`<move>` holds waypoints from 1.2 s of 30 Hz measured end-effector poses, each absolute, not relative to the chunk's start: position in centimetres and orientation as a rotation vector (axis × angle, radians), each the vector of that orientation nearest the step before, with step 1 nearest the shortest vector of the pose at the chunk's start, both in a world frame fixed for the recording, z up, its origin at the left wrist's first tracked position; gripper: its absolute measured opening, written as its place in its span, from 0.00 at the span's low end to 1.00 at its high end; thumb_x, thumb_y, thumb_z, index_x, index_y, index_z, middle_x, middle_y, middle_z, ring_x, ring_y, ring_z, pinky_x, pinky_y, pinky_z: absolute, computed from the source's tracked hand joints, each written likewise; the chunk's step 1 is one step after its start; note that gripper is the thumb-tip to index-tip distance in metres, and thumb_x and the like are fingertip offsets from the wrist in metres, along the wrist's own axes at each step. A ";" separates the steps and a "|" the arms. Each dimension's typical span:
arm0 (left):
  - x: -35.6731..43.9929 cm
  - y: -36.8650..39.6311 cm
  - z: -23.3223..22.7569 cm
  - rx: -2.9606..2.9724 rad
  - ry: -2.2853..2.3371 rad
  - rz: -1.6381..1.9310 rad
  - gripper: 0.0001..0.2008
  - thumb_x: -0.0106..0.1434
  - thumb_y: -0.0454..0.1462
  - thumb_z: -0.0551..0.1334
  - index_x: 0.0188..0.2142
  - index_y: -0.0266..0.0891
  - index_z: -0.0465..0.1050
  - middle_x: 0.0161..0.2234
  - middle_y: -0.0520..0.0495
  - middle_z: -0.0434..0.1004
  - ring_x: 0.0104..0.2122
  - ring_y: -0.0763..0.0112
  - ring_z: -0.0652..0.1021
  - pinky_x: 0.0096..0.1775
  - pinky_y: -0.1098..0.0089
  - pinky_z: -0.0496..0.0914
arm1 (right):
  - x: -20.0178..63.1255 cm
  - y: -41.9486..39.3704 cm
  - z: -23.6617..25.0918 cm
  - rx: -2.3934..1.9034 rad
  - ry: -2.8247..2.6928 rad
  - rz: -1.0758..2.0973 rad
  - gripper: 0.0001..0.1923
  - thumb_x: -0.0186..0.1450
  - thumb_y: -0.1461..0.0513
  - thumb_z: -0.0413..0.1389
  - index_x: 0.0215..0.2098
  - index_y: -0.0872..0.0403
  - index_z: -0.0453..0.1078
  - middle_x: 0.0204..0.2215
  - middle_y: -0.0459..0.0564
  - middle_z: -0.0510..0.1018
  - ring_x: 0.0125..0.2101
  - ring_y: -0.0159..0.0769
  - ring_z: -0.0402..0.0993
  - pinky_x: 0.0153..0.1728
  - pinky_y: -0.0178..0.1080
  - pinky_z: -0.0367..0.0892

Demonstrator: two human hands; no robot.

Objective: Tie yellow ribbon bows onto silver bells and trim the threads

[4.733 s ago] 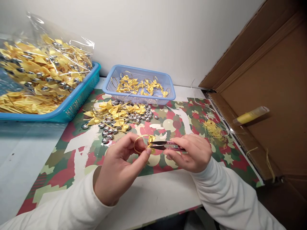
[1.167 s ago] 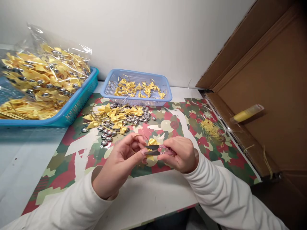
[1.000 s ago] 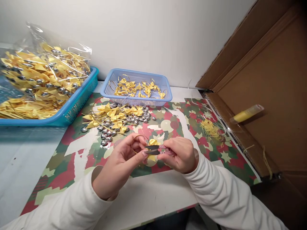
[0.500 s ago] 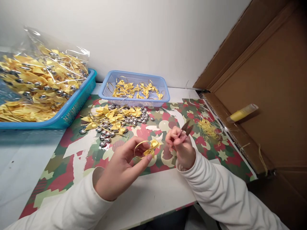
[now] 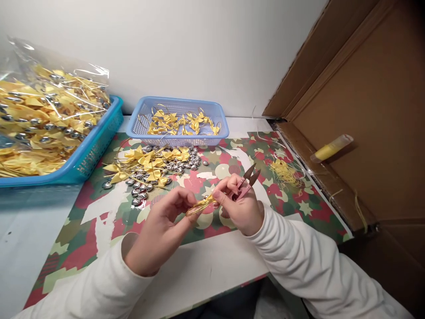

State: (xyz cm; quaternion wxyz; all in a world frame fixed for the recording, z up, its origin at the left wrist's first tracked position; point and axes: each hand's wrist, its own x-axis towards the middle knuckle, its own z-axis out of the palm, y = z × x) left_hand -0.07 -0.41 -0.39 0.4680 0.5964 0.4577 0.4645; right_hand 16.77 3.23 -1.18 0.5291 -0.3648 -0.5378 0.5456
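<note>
My left hand pinches the gold loop of a yellow ribbon bow, held above the patterned sheet. My right hand grips the other end of that bow between thumb and finger. Small scissors with pink handles are tucked in the same right hand, their dark blades pointing up and away, slightly apart. Beyond my left hand lie loose yellow bows with gold cords, mixed with a pile of silver bells or beads whose exact kind I cannot make out.
A small blue basket with looped bows stands at the back. To the left, a larger blue basket carries a clear bag of bows. Yellow thread scraps lie at right, near a cardboard wall with a yellow-filled tube.
My right hand has moved left to the bow and now holds its end with the left hand. The bow has turned edge-on. The view has shifted slightly to the right.
</note>
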 end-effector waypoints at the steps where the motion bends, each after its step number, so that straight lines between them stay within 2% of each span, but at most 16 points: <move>1: -0.1 -0.4 -0.4 1.458 1.119 1.149 0.04 0.64 0.35 0.61 0.33 0.42 0.66 0.28 0.55 0.66 0.26 0.77 0.70 0.26 0.76 0.66 | 16.7 3.1 -1.2 -0.877 -1.271 1.298 0.24 0.59 0.56 0.62 0.24 0.50 0.47 0.22 0.40 0.71 0.19 0.27 0.70 0.16 0.30 0.68; 6: -0.3 -0.3 -0.3 1.600 1.170 1.246 0.05 0.62 0.34 0.62 0.34 0.42 0.65 0.29 0.53 0.67 0.28 0.74 0.71 0.29 0.73 0.68 | 16.7 2.5 -1.1 -0.905 -1.269 1.246 0.23 0.60 0.57 0.61 0.24 0.50 0.47 0.23 0.41 0.71 0.20 0.28 0.72 0.14 0.29 0.68; 11: -0.4 -0.2 0.2 1.993 1.310 1.290 0.06 0.62 0.32 0.61 0.29 0.41 0.66 0.26 0.52 0.67 0.27 0.71 0.70 0.30 0.68 0.66 | 16.6 2.2 -0.9 -0.902 -1.332 1.137 0.22 0.61 0.60 0.60 0.24 0.50 0.48 0.23 0.42 0.72 0.20 0.28 0.73 0.18 0.30 0.71; 15: -0.5 -0.4 0.2 2.063 1.409 1.299 0.07 0.63 0.31 0.59 0.30 0.42 0.66 0.25 0.53 0.68 0.25 0.72 0.70 0.28 0.69 0.65 | 16.6 2.1 -1.0 -0.903 -1.317 1.119 0.21 0.62 0.61 0.59 0.24 0.50 0.48 0.24 0.42 0.72 0.22 0.29 0.75 0.16 0.29 0.70; 21: -0.7 -0.5 -0.3 2.070 1.415 1.345 0.08 0.63 0.30 0.60 0.29 0.41 0.65 0.23 0.54 0.67 0.23 0.73 0.69 0.27 0.69 0.64 | 16.7 2.3 -1.2 -0.881 -1.253 1.119 0.21 0.61 0.64 0.59 0.24 0.50 0.48 0.25 0.42 0.72 0.21 0.27 0.74 0.15 0.27 0.68; 29: -1.0 -0.4 -0.5 2.069 1.391 1.383 0.07 0.61 0.30 0.61 0.28 0.41 0.67 0.22 0.54 0.68 0.22 0.74 0.69 0.27 0.70 0.65 | 16.5 2.1 -1.2 -0.855 -1.255 1.071 0.21 0.62 0.63 0.59 0.24 0.50 0.48 0.25 0.42 0.72 0.22 0.28 0.74 0.14 0.28 0.67; 32: -0.9 -0.4 -0.3 2.065 1.372 1.318 0.04 0.60 0.32 0.61 0.31 0.41 0.66 0.26 0.52 0.70 0.26 0.71 0.72 0.29 0.69 0.68 | 16.6 2.0 -1.1 -0.858 -1.330 1.035 0.22 0.63 0.62 0.59 0.24 0.50 0.47 0.25 0.43 0.73 0.23 0.29 0.74 0.14 0.29 0.67; 36: -0.6 -0.3 0.4 2.041 1.313 1.192 0.06 0.59 0.34 0.59 0.38 0.41 0.66 0.31 0.48 0.72 0.31 0.66 0.73 0.32 0.66 0.71 | 16.7 1.9 -1.4 -0.855 -1.384 0.990 0.21 0.63 0.62 0.59 0.24 0.49 0.47 0.26 0.44 0.75 0.24 0.30 0.74 0.19 0.32 0.71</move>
